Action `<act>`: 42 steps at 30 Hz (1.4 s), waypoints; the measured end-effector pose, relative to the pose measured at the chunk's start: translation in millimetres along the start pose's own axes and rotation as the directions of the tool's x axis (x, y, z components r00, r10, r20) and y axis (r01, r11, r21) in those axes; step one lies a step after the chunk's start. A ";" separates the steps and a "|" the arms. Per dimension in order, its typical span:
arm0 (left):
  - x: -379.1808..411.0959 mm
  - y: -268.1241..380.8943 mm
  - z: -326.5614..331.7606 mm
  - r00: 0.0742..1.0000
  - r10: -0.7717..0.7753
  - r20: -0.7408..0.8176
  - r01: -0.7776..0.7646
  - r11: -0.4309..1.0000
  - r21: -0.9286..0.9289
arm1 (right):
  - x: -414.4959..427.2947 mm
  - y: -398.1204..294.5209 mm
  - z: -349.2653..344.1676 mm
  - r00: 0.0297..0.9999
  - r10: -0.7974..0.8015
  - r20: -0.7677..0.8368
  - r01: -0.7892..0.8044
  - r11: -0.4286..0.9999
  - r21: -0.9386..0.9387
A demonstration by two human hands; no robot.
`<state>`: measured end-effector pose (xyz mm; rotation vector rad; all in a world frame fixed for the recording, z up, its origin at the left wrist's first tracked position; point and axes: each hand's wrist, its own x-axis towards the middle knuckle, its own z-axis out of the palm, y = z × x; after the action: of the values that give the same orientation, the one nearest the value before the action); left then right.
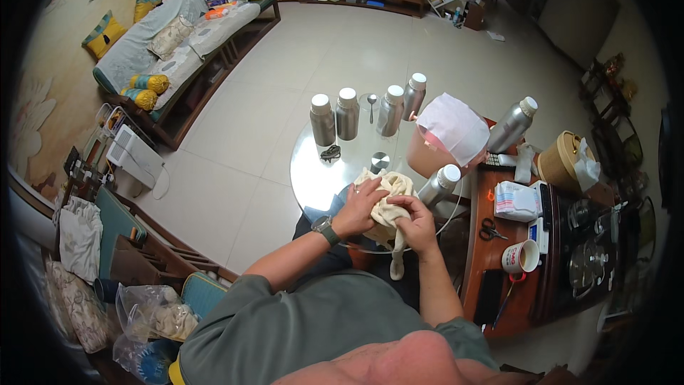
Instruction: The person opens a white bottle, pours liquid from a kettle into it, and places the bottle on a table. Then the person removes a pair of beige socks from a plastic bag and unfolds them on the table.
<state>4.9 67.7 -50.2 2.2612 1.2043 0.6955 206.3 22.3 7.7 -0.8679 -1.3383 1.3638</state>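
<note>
A bundle of cream knitted cloth (393,184) lies at the near edge of a round glass table (302,171), and one strip of it hangs down over the edge. My left hand (363,206), with a watch on the wrist, rests on the bundle's left side, fingers spread over it. My right hand (417,222) pinches a fold on the right side between thumb and fingers. Beyond the cloth stands a small round metal-topped object (380,161). A silver bottle with a white cap (439,186) leans beside my right hand. Blue material (326,206) shows left of the bundle.
Several silver bottles (347,117), a spoon (371,107) and a dark coiled cord (330,153) are on the glass. A pink bucket (427,158) bears a white cloth (454,125). The wooden table (481,272) at right holds scissors (490,230), a mug (518,258) and a tissue pack (515,200).
</note>
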 end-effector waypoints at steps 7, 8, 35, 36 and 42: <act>17.2 -3.8 -36.7 0.930 -0.119 -0.348 0.006 0.951 -0.309 | 17.7 -60.7 -17.4 0.993 0.090 -0.076 -0.109 0.952 -0.286; 20.6 1.6 -53.7 0.932 -0.148 -0.332 0.035 0.945 -0.324 | 23.8 -63.7 -24.6 0.994 0.082 -0.068 -0.102 0.907 -0.409; 48.7 9.5 -215.3 0.945 -0.241 -0.219 0.022 0.718 -0.696 | 33.6 -137.5 -80.0 0.976 -0.119 0.182 0.036 0.914 0.404; 45.7 0.8 -209.1 0.943 -0.267 -0.198 0.052 0.709 -0.704 | 33.2 -134.9 -77.1 0.979 -0.147 0.138 0.072 0.895 0.441; 20.9 -21.6 -187.2 0.941 -0.322 -0.102 0.161 0.693 -0.703 | 15.3 -134.2 -82.3 0.980 -0.181 0.086 0.079 0.744 0.663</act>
<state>-116.5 128.9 82.0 1.3972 1.0690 1.0907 303.2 44.3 130.7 -0.1858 -0.8807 1.6530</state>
